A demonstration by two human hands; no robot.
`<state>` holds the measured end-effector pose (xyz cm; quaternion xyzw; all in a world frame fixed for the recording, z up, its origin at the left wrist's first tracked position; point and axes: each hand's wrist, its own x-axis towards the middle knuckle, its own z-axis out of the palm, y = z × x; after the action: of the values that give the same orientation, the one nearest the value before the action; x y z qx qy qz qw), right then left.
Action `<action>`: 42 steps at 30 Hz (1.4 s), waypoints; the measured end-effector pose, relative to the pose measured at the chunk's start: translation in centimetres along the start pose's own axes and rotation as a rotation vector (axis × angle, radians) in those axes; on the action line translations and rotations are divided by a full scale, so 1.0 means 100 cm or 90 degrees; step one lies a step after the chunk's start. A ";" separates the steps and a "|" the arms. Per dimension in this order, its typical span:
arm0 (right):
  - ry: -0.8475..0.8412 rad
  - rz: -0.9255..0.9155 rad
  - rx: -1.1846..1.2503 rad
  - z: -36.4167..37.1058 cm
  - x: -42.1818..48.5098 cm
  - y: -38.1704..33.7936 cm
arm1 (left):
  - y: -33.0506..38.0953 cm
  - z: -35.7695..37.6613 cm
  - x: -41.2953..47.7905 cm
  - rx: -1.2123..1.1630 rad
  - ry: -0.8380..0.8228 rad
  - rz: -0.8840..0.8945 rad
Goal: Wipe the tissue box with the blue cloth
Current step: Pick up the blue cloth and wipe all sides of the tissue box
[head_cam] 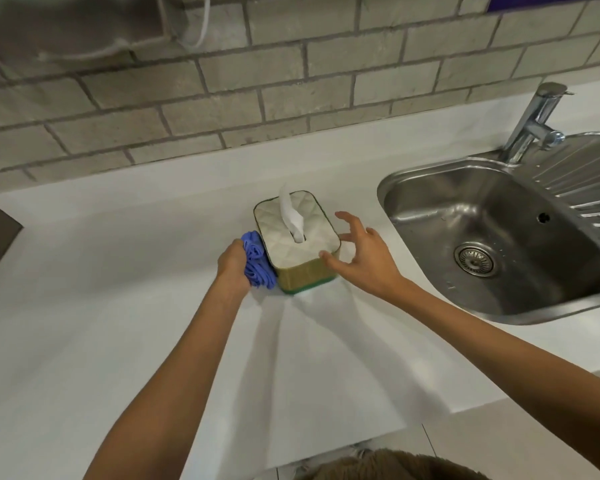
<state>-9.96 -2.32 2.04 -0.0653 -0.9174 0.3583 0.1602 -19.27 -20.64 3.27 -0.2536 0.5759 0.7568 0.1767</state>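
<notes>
The tissue box (pixel 297 242) stands upright on the white counter (pixel 118 306), with a quilted white top, a yellow-green woven side and a white tissue sticking up from its slot. My left hand (pixel 232 266) holds the bunched blue cloth (pixel 255 261) pressed against the box's left side. My right hand (pixel 362 254) hovers at the box's right near corner with fingers spread; the thumb tip touches the top edge and nothing is held.
A steel sink (pixel 492 237) with a chrome tap (pixel 534 123) lies to the right of the box. A grey brick wall (pixel 291 81) rises behind the counter. The counter's front edge runs below my forearms.
</notes>
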 end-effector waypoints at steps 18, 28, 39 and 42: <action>-0.189 0.240 0.232 -0.004 0.127 0.016 | -0.056 0.000 -0.086 -0.233 -0.044 -0.218; -0.214 0.224 0.263 -0.006 0.116 0.033 | -0.040 0.012 -0.057 -0.276 -0.015 -0.175; -0.160 0.214 0.370 -0.023 0.054 0.038 | 0.001 -0.009 0.003 -0.147 0.009 -0.058; -0.175 0.209 0.343 -0.025 0.037 0.043 | 0.009 -0.012 0.016 -0.081 0.006 -0.039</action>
<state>-12.60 3.30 1.83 -0.1185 -0.7799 0.6144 -0.0129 -20.87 -22.11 2.80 -0.2852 0.5195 0.7848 0.1809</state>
